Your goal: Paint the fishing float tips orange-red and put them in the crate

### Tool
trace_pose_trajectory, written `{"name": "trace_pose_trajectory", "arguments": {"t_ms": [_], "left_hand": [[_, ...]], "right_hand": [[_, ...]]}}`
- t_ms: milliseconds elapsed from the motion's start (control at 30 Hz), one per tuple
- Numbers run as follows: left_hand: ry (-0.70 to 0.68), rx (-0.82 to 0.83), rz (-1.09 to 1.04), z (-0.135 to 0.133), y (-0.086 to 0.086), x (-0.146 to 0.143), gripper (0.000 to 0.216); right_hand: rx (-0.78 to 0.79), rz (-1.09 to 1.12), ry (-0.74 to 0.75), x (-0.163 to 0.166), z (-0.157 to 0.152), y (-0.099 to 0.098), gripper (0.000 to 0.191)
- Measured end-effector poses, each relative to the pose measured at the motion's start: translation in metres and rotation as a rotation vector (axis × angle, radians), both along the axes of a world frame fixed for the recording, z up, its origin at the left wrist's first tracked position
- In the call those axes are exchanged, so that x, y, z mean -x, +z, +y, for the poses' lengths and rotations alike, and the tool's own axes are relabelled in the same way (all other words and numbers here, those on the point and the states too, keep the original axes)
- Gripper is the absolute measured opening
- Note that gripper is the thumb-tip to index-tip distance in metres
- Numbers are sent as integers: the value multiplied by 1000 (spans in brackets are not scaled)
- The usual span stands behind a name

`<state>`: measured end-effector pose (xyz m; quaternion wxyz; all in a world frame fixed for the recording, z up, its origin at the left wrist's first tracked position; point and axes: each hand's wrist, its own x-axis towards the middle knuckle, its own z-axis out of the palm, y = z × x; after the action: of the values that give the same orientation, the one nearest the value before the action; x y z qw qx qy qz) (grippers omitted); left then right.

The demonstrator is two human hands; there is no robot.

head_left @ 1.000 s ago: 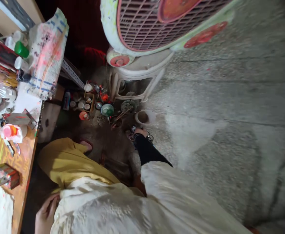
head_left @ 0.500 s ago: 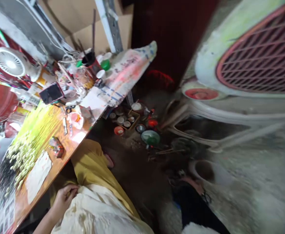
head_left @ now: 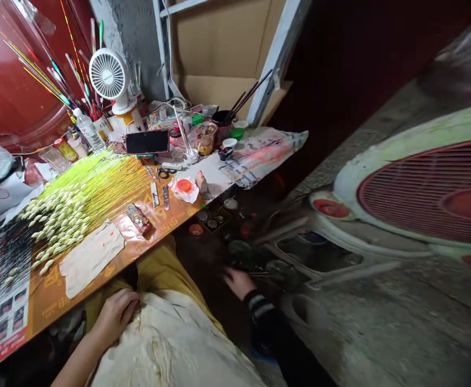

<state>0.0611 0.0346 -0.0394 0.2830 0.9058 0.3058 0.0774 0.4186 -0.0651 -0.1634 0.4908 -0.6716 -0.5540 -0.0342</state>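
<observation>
My left hand (head_left: 118, 312) rests on my lap with its fingers curled in, against the edge of a cream apron (head_left: 187, 336); nothing shows in it. Low over the dark floor to the right of my knees, my right hand (head_left: 240, 283) reaches out from a black sleeve with grey stripes. Its fingertips are smeared by motion, and whether they hold anything is hidden. A dark round dish (head_left: 241, 250) lies just beyond it. On the table beside me are a pale cloth (head_left: 92, 258) and a paint-stained block (head_left: 138, 217).
Thin yellow sticks with pale bulbs (head_left: 64, 215) cover the table's left. Behind them stand a phone (head_left: 147, 142), a white fan (head_left: 108, 75) and paint pots. Scissors (head_left: 163, 173) lie near an orange lid (head_left: 184, 186). At right is a large grille-fronted fan (head_left: 420, 188).
The view has swung left, bringing more of the table in. My right hand has come forward and left, nearer the floor dishes. My left hand stays on my lap.
</observation>
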Motion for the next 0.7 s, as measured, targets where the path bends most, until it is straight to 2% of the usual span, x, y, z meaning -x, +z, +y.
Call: {"name": "trace_pose_trajectory", "arguments": {"t_ms": [33, 100, 200, 267, 333, 433, 567, 633, 700], "left_hand": [[-3, -21, -26, 1, 0, 4, 25], [-7, -73, -76, 2, -1, 11, 23], [-25, -151, -148, 6, 3, 16, 22], [-78, -193, -196, 10, 13, 14, 22], [-157, -235, -231, 18, 33, 10, 24], [-265, -282, -257, 38, 78, -3, 28], [-344, -329, -247, 80, 138, -36, 23], [-361, -371, -230, 106, 156, -65, 23], [-387, -431, -235, 132, 163, -101, 24]], "right_hand": [[-7, -14, 13, -1, 5, 6, 24], [-9, -32, 13, -8, 20, 31, 21], [-87, -103, 8, -26, 55, 92, 20], [-104, -214, -28, -37, 80, 131, 20], [-94, -296, -37, -44, 104, 156, 23], [-63, -332, -74, -44, 129, 160, 25], [-76, -279, -160, -32, 141, 137, 20], [-99, -274, -187, -25, 142, 126, 15], [-115, -286, -191, -20, 141, 119, 15]]}}
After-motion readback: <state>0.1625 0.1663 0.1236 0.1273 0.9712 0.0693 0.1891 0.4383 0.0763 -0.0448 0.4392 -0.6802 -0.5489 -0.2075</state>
